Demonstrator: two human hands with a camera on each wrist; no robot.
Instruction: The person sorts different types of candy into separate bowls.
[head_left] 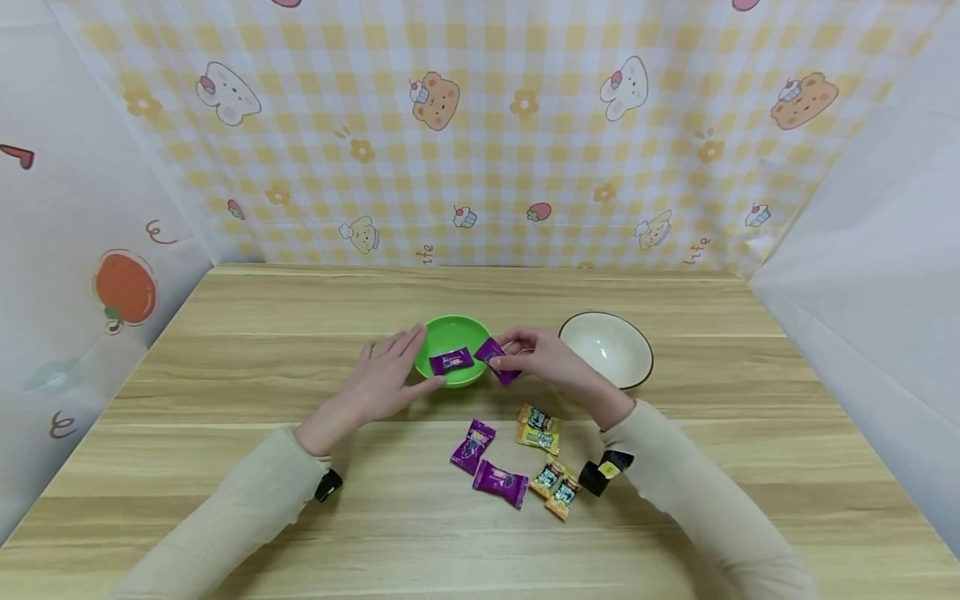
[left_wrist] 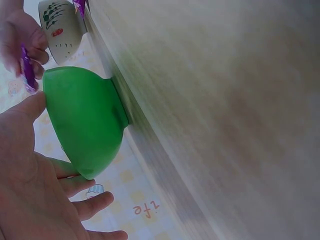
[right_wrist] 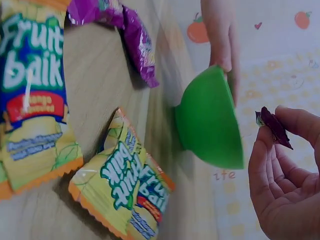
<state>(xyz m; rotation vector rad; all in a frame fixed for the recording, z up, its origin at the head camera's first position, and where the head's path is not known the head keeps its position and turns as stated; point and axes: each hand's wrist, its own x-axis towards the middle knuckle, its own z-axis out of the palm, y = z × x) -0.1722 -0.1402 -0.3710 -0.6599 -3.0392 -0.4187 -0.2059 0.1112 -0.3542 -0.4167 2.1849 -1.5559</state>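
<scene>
A green bowl [head_left: 453, 328] stands near the middle of the table with one purple candy packet [head_left: 452, 361] inside. My left hand [head_left: 386, 379] has its fingers spread, thumb and fingers touching the bowl's rim on its left side. Just right of the bowl, my right hand [head_left: 551, 363] pinches another purple candy packet [head_left: 497, 360] between thumb and fingers. In the right wrist view that pinched packet [right_wrist: 274, 127] is above table height, beside the bowl's rim. Two more purple packets [head_left: 473, 446] lie on the table in front of the bowl.
Several yellow fruit candy packets [head_left: 540, 429] lie in front of my right hand. A white bowl with a dark rim [head_left: 606, 348] stands at the right, behind my right wrist. A checked curtain [head_left: 480, 167] hangs at the table's back edge.
</scene>
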